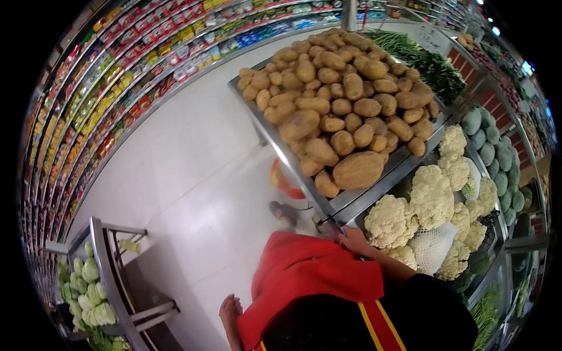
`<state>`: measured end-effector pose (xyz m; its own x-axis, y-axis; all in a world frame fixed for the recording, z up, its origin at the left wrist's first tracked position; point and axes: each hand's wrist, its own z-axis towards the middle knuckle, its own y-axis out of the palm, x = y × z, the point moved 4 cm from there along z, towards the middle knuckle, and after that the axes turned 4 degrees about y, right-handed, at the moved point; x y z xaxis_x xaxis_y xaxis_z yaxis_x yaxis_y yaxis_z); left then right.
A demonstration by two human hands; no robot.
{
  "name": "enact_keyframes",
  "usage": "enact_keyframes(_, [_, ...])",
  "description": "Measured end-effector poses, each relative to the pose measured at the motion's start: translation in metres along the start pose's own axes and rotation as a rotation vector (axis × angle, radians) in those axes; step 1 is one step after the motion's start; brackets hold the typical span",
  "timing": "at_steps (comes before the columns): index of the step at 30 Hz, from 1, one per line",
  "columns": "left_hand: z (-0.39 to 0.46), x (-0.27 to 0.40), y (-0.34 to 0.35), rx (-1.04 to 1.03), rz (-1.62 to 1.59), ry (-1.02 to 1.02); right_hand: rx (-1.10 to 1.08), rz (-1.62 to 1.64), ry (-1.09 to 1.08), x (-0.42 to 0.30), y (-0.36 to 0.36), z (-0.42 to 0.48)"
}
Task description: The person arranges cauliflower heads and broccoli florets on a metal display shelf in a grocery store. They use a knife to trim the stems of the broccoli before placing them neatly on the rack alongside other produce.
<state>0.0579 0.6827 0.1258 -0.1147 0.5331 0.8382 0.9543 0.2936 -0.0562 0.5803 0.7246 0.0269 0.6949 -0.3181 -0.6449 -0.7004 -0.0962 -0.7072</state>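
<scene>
My right hand is on the metal rim of a produce stand, its fingers curled over the edge near the corner between two bins. Right beside that hand lie cauliflowers, one in a white foam net. Ahead of it rises a large heap of potatoes. My left hand hangs low at my side, apart from the stand, its fingers loosely curled with nothing visible in them. A red apron covers my front and hides part of the floor.
Cabbages fill a metal stand at lower left. Tiled floor runs between the stands and the shelves of packaged goods. Green melons and leafy greens lie beyond the near bins. A red and yellow object shows under the rim.
</scene>
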Motion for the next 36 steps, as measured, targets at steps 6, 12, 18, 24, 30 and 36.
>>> enact_keyframes(6, [0.033,0.035,0.043,-0.067,0.306,0.083,0.038,-0.093,0.044,-0.025,-0.024,-0.006])
enact_keyframes(12, [0.046,0.059,0.097,-0.161,0.301,0.004,-0.048,-0.044,0.157,-0.035,-0.029,-0.006])
enact_keyframes(18, [0.054,0.065,0.123,-0.271,0.309,-0.008,-0.109,0.113,0.111,-0.007,-0.015,-0.001])
enact_keyframes(24, [0.031,0.068,0.098,-0.227,0.179,-0.010,-0.120,0.273,0.170,-0.028,-0.017,0.002])
enact_keyframes(30, [0.003,0.049,0.077,-0.355,-0.195,-0.032,-0.384,0.157,-0.168,-0.098,-0.011,0.018])
enact_keyframes(36, [0.023,0.068,0.044,-0.292,-0.512,0.148,-0.991,0.414,-0.101,-0.253,0.033,0.043])
